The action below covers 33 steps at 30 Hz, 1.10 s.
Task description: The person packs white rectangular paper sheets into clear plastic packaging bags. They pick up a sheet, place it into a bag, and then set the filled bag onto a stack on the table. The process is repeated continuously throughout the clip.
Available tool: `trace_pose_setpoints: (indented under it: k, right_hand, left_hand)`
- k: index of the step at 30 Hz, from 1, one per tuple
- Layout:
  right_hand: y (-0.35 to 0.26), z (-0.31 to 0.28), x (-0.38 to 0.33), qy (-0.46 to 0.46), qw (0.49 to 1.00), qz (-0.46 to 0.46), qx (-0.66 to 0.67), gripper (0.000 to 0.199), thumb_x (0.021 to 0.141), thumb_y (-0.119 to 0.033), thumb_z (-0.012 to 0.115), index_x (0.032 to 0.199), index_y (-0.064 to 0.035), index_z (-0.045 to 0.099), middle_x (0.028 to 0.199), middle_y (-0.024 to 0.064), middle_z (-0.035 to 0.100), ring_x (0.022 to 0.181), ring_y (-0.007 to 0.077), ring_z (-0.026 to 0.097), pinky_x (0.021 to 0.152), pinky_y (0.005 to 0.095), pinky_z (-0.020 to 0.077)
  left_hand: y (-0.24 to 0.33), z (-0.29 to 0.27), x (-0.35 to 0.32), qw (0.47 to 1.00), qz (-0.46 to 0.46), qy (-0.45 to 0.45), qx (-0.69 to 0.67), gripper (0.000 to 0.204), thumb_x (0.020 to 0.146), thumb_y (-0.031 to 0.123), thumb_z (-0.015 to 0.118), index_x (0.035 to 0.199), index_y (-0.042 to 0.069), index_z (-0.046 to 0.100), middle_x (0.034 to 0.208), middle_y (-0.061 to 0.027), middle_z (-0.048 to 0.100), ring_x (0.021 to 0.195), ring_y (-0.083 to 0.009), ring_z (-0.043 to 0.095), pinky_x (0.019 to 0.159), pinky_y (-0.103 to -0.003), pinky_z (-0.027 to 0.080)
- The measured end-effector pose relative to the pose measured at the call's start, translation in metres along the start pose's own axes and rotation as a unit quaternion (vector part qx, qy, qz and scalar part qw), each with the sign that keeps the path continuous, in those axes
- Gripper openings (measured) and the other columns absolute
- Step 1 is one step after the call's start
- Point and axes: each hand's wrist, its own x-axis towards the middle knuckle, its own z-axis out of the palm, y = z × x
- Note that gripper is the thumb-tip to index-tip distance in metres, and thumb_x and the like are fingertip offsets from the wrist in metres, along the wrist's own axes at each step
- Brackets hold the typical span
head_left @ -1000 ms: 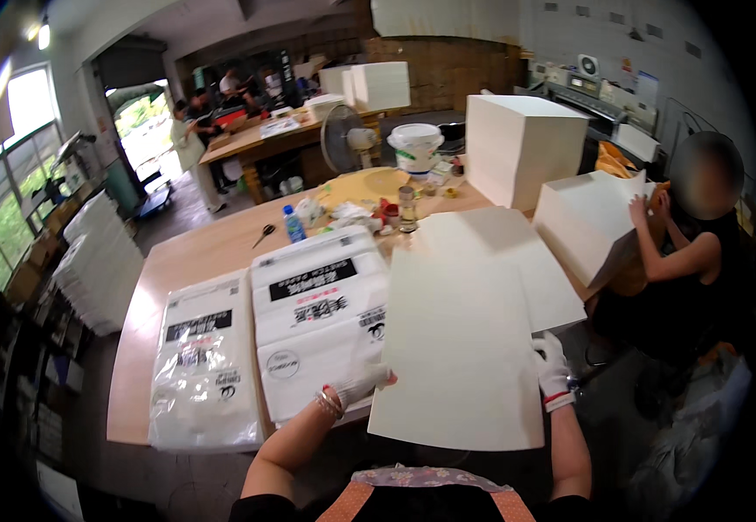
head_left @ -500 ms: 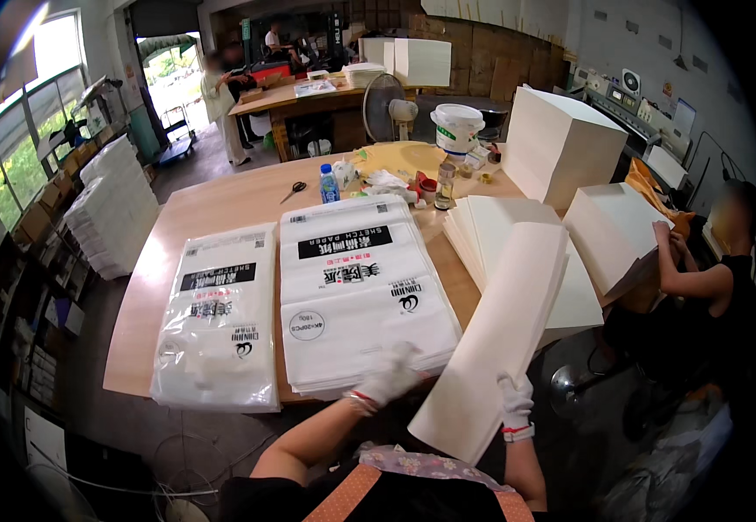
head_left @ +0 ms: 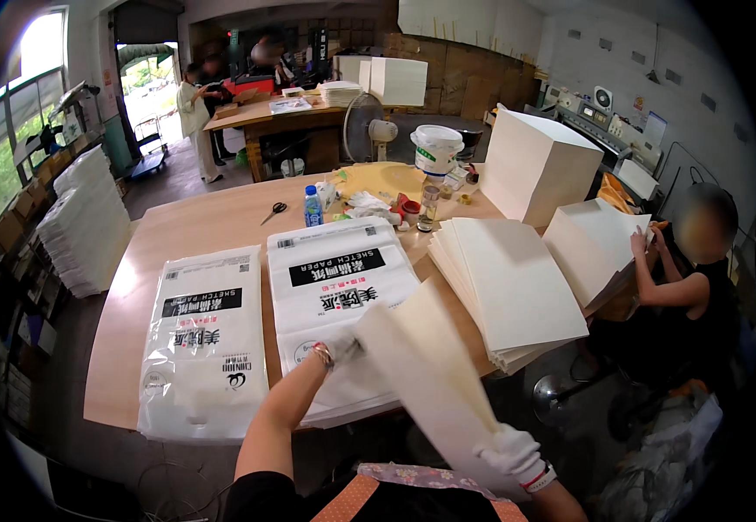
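Note:
My gloved right hand [head_left: 510, 451] grips the lower end of a bent sheaf of white paper [head_left: 434, 383], which leans up and to the left over the table edge. My gloved left hand [head_left: 341, 344] is smeared by motion at the sheaf's upper left edge, above a stack of printed plastic bags [head_left: 313, 309]. Its fingers cannot be made out. Left of that stack lies a filled, glossy packet [head_left: 200, 335] in the same print. On the right, a fanned stack of paper [head_left: 521, 283] rests on the wooden table [head_left: 165, 230].
Scissors [head_left: 274, 211], a blue-capped bottle [head_left: 313, 207], a small jar [head_left: 428, 210] and a white bucket [head_left: 436, 152] stand farther back. A tall paper block [head_left: 539, 165] is at the right. A co-worker [head_left: 687, 287] sits there, handling another paper stack [head_left: 591, 248].
The sheaf has swung from leaning right to leaning left, over the bags. My left hand has risen to its upper edge; my right hand still grips the lower end. The view has shifted slightly.

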Motion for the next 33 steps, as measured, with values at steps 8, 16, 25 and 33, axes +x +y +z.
trace_pose_setpoints:
  k: [8,16,25,33]
  right_hand:
    - [0.001,0.021,0.002,-0.276,0.954,0.105,-0.047,0.046,0.079,-0.048,0.053,0.084,-0.0033,0.064,0.085,0.0208,0.064,0.079,0.0373,0.062,0.069,0.0443,0.0493]
    - [0.035,0.006,0.049,-0.043,0.942,-0.243,-0.227,0.021,0.079,-0.031,0.06,0.071,-0.0123,0.063,0.066,0.0113,0.057,0.061,0.0285,0.058,0.048,0.0395,0.0469]
    - [0.073,0.034,0.135,0.15,0.977,-0.022,-0.153,0.028,0.075,-0.031,0.064,0.086,-0.0076,0.053,0.091,0.016,0.057,0.085,0.0351,0.057,0.072,0.0423,0.0464]
    - [0.153,0.071,0.167,0.084,0.985,0.054,-0.138,0.014,0.074,-0.01,0.056,0.085,-0.0038,0.05,0.087,0.02,0.056,0.077,0.0402,0.057,0.066,0.0493,0.0456]
  left_hand:
    - [0.256,0.003,-0.04,0.966,0.214,-0.081,-0.117,0.006,0.088,0.011,0.053,0.088,0.007,0.057,0.074,0.0003,0.052,0.064,-0.0079,0.05,0.06,-0.023,0.043]
    - [0.187,0.125,-0.074,0.895,0.34,-0.066,0.281,0.027,0.084,0.008,0.055,0.111,0.005,0.055,0.084,-0.0033,0.063,0.075,-0.0108,0.059,0.067,-0.026,0.048]
    - [0.089,0.176,-0.106,0.879,0.236,0.066,0.41,0.036,0.082,0.021,0.059,0.116,0.011,0.05,0.089,-0.0147,0.062,0.082,-0.0287,0.062,0.064,-0.039,0.049]
    - [-0.024,0.13,-0.135,0.645,0.401,0.265,0.594,0.036,0.082,0.018,0.055,0.116,0.009,0.049,0.101,-0.0109,0.059,0.088,-0.0262,0.06,0.072,-0.044,0.051]
